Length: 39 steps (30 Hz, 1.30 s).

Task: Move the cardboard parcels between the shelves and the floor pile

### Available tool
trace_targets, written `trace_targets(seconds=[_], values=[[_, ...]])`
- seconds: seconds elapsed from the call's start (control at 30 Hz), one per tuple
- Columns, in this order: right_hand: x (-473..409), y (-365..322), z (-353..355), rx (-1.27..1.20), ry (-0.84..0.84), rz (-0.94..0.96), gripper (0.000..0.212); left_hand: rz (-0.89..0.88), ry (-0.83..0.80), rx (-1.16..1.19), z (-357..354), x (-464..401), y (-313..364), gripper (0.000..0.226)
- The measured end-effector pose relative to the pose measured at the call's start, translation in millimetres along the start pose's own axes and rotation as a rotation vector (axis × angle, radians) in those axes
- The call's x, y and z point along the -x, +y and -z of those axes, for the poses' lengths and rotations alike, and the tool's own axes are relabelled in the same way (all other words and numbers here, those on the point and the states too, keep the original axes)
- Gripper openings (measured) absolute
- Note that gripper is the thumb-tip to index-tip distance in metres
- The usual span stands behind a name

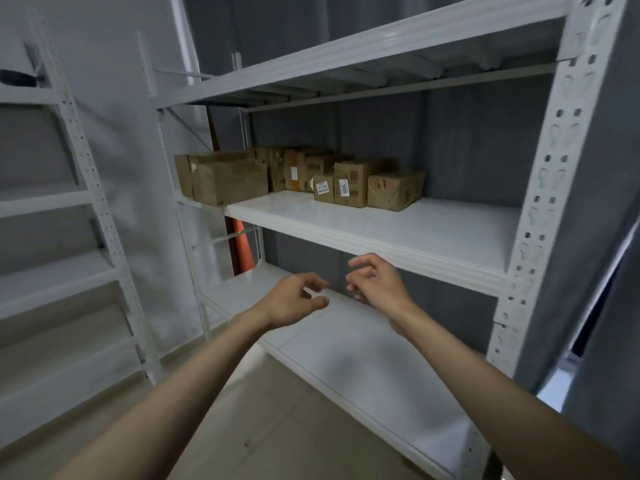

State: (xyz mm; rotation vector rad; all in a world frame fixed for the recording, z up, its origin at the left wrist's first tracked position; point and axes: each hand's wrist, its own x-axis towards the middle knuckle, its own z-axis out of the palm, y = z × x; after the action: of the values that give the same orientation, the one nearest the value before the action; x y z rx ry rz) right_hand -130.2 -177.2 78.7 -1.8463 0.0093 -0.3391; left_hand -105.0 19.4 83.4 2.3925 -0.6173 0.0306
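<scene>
Sitting in a cluster on the middle shelf [398, 223] of the white metal rack: the cardboard parcels [301, 176], pushed toward the back and left of that board. Lying lengthwise at the left end, the largest box [228, 180]; crowding together to its right, several smaller ones, some standing upright and carrying white labels (print too blurred for reading); closing the row on the right, a squat box [394, 188] bearing red marks, touching its neighbour.

Hovering below that shelf's front edge, well apart from the parcels, both bare hands. Reaching forward, the left hand [294, 301], fingers loosely curled, gripping nothing. Just beside it, the right hand [375, 280], fingers likewise relaxed and bent, also holding nothing. Not touching each other, nor any shelf.

Stretching beneath the hands, the lower shelf [363, 368]. Peeking out behind the rack's left upright, an orange cone [242, 244]. Standing farther left against the pale wall, a second white rack [69, 202]. Showing underfoot, beige floor tiles [263, 427]. Hanging behind and to the right, grey curtain fabric [485, 133].
</scene>
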Motion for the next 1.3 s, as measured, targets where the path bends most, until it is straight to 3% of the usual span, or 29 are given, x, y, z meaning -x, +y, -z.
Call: trace_targets(seconds=[0.2, 0.53, 1.03, 1.17, 1.3], values=[[-79, -4, -24, -0.030, 0.069, -0.002, 0.018, -0.029, 0.012, 0.003, 22, -60, -35, 0.035], [-171, -10, -100, 0.008, -0.033, 0.024, 0.019, 0.004, 0.121, -0.039, 86, -133, -109, 0.038], [-346, -29, -298, 0.073, -0.108, 0.034, 0.026, 0.177, 0.501, 0.207, 229, -261, -309, 0.040], [-394, -27, -353, 0.058, -0.092, 0.059, 0.031, 0.216, 0.483, 0.211, 260, -302, -365, 0.057], [-440, -19, -395, 0.051, -0.075, 0.044, 0.040, 0.140, 0.458, 0.277, 276, -342, -402, 0.044]])
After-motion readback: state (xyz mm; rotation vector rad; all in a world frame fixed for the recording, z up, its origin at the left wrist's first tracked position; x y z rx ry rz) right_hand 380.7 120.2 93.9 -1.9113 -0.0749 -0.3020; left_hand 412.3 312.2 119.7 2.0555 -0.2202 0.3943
